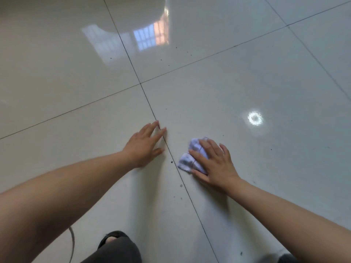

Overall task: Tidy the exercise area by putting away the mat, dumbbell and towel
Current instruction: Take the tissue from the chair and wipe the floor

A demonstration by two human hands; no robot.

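Towel (187,162) bunched on floor (247,73), lower centre, under my right hand (214,164); fingers (197,155) flat, pressing, not gripping. Left hand (145,147) open on floor. Soft, light, floppy: probably scoop as 1 bunch.

No text, label, brand or number can be read anywhere.

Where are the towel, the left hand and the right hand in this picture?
towel (185,162): head view, on its uncovered lower fold.
left hand (144,147): head view, on the back of the hand.
right hand (215,165): head view, on the back of the hand.
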